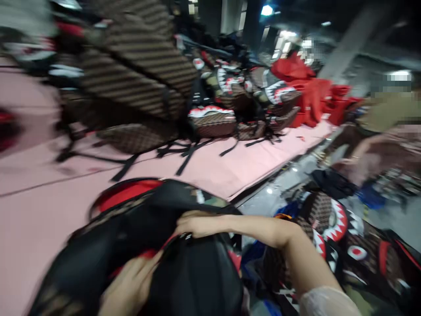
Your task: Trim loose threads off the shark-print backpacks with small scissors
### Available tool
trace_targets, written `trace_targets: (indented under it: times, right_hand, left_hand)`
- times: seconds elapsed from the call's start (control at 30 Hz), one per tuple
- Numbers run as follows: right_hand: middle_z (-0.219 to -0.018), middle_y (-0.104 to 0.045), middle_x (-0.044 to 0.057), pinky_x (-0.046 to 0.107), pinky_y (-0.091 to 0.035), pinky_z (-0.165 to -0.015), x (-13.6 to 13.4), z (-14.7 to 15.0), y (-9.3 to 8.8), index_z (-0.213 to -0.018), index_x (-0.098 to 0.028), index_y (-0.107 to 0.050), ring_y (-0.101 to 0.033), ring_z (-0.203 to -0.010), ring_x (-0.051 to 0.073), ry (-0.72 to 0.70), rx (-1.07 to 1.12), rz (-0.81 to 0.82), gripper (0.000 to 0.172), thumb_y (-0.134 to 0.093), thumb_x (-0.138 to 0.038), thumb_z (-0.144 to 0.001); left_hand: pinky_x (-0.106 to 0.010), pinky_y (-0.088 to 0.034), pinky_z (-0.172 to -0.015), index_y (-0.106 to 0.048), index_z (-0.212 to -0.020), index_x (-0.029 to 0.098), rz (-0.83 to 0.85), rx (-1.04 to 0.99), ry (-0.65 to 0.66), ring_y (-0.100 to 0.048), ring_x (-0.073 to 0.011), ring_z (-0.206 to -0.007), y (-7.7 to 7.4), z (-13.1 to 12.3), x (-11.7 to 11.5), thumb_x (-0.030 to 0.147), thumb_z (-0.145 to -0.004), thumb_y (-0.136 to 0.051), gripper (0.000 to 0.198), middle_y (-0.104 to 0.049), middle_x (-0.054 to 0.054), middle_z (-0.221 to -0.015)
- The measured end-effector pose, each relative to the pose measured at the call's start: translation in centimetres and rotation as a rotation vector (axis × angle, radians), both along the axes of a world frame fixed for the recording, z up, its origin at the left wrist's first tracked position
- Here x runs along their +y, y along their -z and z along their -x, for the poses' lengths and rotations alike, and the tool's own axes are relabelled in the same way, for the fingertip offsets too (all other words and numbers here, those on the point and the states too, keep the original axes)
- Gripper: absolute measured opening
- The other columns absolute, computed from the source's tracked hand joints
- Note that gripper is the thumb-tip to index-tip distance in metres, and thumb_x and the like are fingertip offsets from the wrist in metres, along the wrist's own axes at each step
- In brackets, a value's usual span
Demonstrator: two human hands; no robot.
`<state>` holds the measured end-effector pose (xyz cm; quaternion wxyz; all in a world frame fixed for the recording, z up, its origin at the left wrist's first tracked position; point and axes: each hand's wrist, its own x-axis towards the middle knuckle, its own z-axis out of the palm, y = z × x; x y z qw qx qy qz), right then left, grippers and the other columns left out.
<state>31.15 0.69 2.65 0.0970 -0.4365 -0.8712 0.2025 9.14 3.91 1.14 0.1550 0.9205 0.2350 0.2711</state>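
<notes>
A black backpack [194, 272] with red lining lies partly open at the near edge of the pink table [29, 228]. At its opening, my left hand [131, 276] has its fingers together on the edge of the fabric, blurred by motion. My right hand [197, 224] reaches in from the right and pinches the backpack's edge near the top, beside a thin red strip. The red lining also shows in a rounded opening at the far side of the bag.
Brown patterned backpacks [138, 83] with dangling black straps stand along the back of the table. Red bags [309, 96] are piled farther right. More shark-mouth bags [329, 219] lie at lower right. Another person's arm [371, 149] shows beyond them.
</notes>
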Motion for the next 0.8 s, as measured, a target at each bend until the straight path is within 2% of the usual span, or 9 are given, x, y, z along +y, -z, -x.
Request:
trace_targets:
  times: [0.07, 0.1, 0.17, 0.3, 0.37, 0.5, 0.6, 0.7, 0.8]
  right_hand:
    - [-0.088, -0.058, 0.002, 0.025, -0.039, -0.082, -1.8, -0.5, 0.5, -0.109, -0.019, -0.057, -0.05, -0.088, 0.016, 0.117, 0.056, -0.047, 0.047, -0.044, 0.002, -0.07]
    - [-0.084, -0.056, 0.002, 0.025, -0.039, -0.078, -2.0, -0.7, 0.8, -0.105, -0.02, -0.059, -0.048, -0.085, 0.017, 0.202, 0.065, -0.066, 0.044, -0.042, 0.003, -0.071]
    - [-0.081, -0.054, 0.002, 0.026, -0.037, -0.071, -1.8, -0.9, 1.5, -0.101, -0.019, -0.06, -0.046, -0.08, 0.017, 0.278, 0.07, -0.091, 0.041, -0.041, 0.002, -0.072]
    - [-0.08, -0.052, 0.003, 0.027, -0.034, -0.067, -1.3, 0.0, 1.8, -0.098, -0.019, -0.06, -0.044, -0.078, 0.017, 0.329, 0.098, -0.123, 0.037, -0.04, 0.001, -0.075]
    - [-0.079, -0.052, 0.003, 0.027, -0.034, -0.067, -1.7, 0.3, 1.7, -0.096, -0.017, -0.06, -0.044, -0.078, 0.017, 0.317, 0.094, -0.12, 0.037, -0.039, 0.003, -0.073]
    - [-0.078, -0.051, 0.004, 0.029, -0.034, -0.067, -2.7, 0.4, 1.6, -0.097, -0.017, -0.06, -0.043, -0.077, 0.018, 0.255, 0.055, -0.099, 0.043, -0.038, 0.006, -0.068]
    - [-0.085, -0.053, 0.005, 0.031, -0.036, -0.07, -3.3, 0.1, 1.7, -0.107, -0.018, -0.057, -0.044, -0.081, 0.019, 0.263, 0.064, -0.064, 0.051, -0.037, 0.007, -0.066]
    - [-0.088, -0.055, 0.006, 0.032, -0.038, -0.072, -3.3, -0.3, 1.9, -0.109, -0.017, -0.056, -0.044, -0.084, 0.019, 0.274, 0.091, -0.057, 0.053, -0.037, 0.007, -0.066]
    - [-0.087, -0.056, 0.007, 0.032, -0.039, -0.073, -2.8, -0.6, 2.0, -0.106, -0.016, -0.057, -0.045, -0.084, 0.02, 0.269, 0.104, -0.07, 0.049, -0.038, 0.007, -0.067]
  left_hand:
    - [-0.027, -0.049, -0.07, -0.068, -0.095, 0.031, 0.024, 0.097, -0.025, -0.062, -0.0178, -0.073, 0.0, 0.1, -0.1, 0.023, -0.082, -0.044, 0.029, -0.066, -0.002, -0.074]
    - [-0.026, -0.047, -0.072, -0.068, -0.091, 0.025, 0.072, 0.19, -0.033, -0.061, -0.0168, -0.075, -0.3, -0.4, 0.5, 0.024, -0.085, -0.04, 0.029, -0.066, -0.004, -0.077]
    - [-0.024, -0.043, -0.065, -0.066, -0.08, 0.019, 0.195, 0.357, -0.132, -0.06, -0.0155, -0.071, -1.4, -1.9, 2.6, 0.029, -0.089, -0.037, 0.033, -0.065, -0.006, -0.076]
    - [-0.023, -0.035, -0.056, -0.063, -0.064, 0.013, 0.423, 0.554, -0.342, -0.058, -0.0164, -0.063, -3.4, -5.3, 6.9, 0.043, -0.082, -0.053, 0.036, -0.06, -0.005, -0.061]
    - [-0.023, -0.033, -0.055, -0.062, -0.063, 0.011, 0.506, 0.553, -0.397, -0.058, -0.0172, -0.062, -3.3, -6.4, 7.7, 0.041, -0.08, -0.056, 0.035, -0.058, -0.006, -0.057]
    - [-0.025, -0.033, -0.055, -0.063, -0.069, 0.009, 0.55, 0.522, -0.453, -0.059, -0.0188, -0.064, -1.7, -6.1, 7.5, 0.035, -0.083, -0.052, 0.031, -0.057, -0.008, -0.057]
    - [-0.024, -0.031, -0.053, -0.063, -0.073, 0.012, 0.494, 0.528, -0.287, -0.059, -0.017, -0.064, -0.8, -5.0, 7.2, 0.031, -0.085, -0.048, 0.027, -0.057, -0.006, -0.061]
    - [-0.023, -0.03, -0.055, -0.062, -0.089, 0.018, 0.268, 0.518, 0.012, -0.058, -0.0138, -0.068, -1.0, -5.3, 7.5, 0.021, -0.084, -0.049, 0.013, -0.06, -0.003, -0.081]
    - [-0.023, -0.032, -0.059, -0.06, -0.096, 0.021, 0.06, 0.532, 0.312, -0.057, -0.0139, -0.076, -1.5, -7.2, 8.4, 0.013, -0.082, -0.048, 0.02, -0.059, -0.005, -0.097]
